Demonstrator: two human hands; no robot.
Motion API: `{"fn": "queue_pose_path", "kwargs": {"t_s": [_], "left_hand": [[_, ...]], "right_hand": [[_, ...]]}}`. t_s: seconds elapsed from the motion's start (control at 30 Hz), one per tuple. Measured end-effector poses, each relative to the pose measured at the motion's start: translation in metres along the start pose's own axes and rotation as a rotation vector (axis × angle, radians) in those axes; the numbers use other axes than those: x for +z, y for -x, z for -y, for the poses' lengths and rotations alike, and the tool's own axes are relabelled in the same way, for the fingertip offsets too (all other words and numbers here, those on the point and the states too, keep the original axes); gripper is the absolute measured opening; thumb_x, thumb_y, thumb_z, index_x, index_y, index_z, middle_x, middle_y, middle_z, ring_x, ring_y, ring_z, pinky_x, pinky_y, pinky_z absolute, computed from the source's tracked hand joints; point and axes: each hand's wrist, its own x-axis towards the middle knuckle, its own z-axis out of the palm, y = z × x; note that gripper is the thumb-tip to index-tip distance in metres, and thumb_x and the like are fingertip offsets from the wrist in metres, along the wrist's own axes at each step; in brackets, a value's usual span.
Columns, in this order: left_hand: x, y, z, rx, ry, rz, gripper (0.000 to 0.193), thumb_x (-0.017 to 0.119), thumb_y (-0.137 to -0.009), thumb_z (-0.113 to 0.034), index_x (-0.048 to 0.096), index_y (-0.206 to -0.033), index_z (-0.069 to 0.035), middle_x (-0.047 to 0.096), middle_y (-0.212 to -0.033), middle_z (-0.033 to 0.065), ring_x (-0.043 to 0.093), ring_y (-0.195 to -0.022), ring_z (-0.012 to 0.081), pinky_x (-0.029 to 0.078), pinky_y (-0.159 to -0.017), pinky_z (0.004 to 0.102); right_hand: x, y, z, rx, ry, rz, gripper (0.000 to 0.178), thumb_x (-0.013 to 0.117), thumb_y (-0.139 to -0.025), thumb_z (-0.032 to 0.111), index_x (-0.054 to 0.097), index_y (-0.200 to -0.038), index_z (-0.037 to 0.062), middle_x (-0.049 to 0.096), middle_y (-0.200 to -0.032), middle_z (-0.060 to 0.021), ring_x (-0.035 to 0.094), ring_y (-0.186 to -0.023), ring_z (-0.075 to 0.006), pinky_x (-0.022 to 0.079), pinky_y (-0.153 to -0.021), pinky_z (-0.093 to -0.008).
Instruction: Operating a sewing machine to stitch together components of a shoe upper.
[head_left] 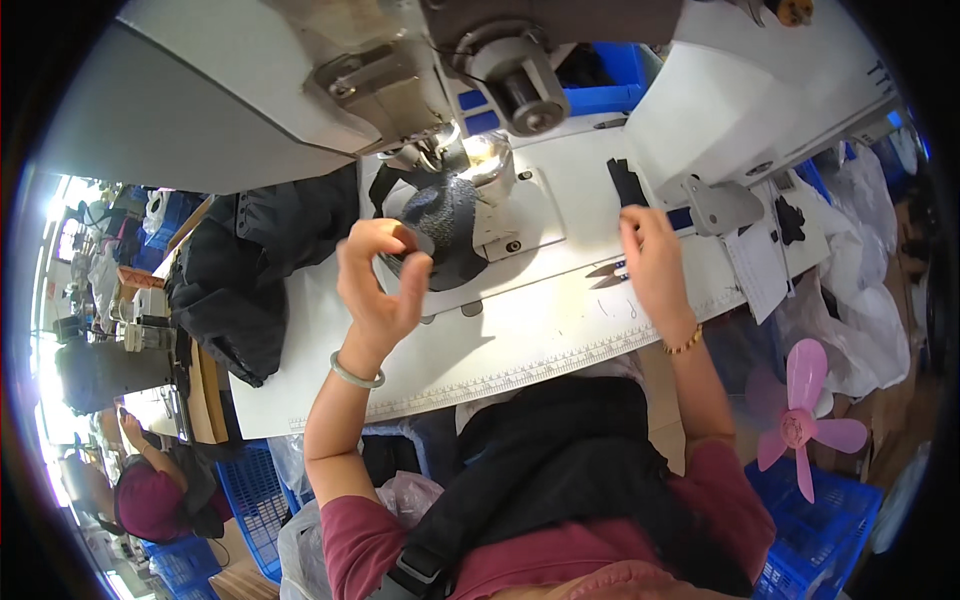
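My left hand [383, 285] is raised in front of a dark grey fabric piece [445, 225] under the sewing machine's needle area. Its fingers curl while the thumb stands apart from them, and nothing shows between. My right hand [655, 270] reaches over the white table, its fingertips closed at the near end of some narrow black fabric strips [625, 182]. Beside that hand, a pair of thread snips [606, 274] lies on the table, its handle partly hidden by the hand.
The sewing machine head [520, 85] overhangs the work. A heap of black fabric [235, 270] lies at the left. A ruler strip [480, 368] runs along the table's front edge. At the right are a pink fan [797, 428] and a blue crate [815, 530]. Another person [150, 495] sits far left.
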Motion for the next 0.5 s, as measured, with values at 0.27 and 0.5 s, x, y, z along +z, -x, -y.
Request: {"fn": "queue_pose_path", "kwargs": {"t_s": [0.27,0.5], "left_hand": [[0.002,0.018,0.011,0.248,-0.572,0.166,0.025,0.073,-0.075,-0.006,0.053,-0.091,-0.005,0.060,-0.088,0.0089,0.055,-0.095,0.0279,0.042,-0.084,0.0416],[0.015,0.037,-0.013,0.551,-0.445,0.172,0.025,0.070,-0.077,-0.005,0.062,-0.100,-0.002,0.059,-0.103,0.0096,0.060,-0.087,0.0260,0.047,-0.074,0.0390]], "right_hand": [[0.015,-0.031,-0.041,0.046,0.137,0.019,0.019,0.061,-0.088,0.014,0.055,-0.093,-0.0033,0.057,-0.093,-0.0171,0.060,-0.080,-0.0345,0.049,-0.073,-0.0395],[0.000,-0.032,-0.018,-0.132,0.046,-0.171,0.018,0.063,-0.087,0.015,0.061,-0.087,-0.0029,0.058,-0.074,-0.0097,0.057,-0.061,-0.0211,0.046,-0.057,-0.0297]]}}
